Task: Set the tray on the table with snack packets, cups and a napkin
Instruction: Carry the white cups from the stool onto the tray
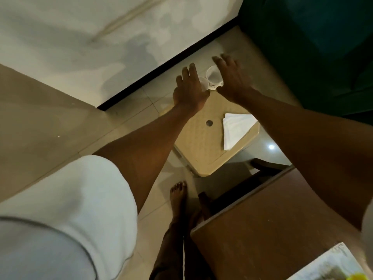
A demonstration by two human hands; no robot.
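Two clear plastic cups (214,78) stand close together at the far corner of a beige plastic stool (203,146). My left hand (189,89) reaches over the left cup with its fingers stretched out and covers part of it. My right hand (232,77) hovers just right of the other cup, fingers spread. Both thumbs are hidden, and no grip shows on either cup. A folded white napkin (236,130) lies on the stool's right side. A corner of a white patterned tray (331,263) shows on the brown wooden table (272,223) at the bottom right.
The stool stands on a pale tiled floor beside a white wall with a black skirting (161,65). A dark green seat (314,47) fills the upper right. My bare feet (179,197) are between stool and table. A tan surface (40,122) lies at the left.
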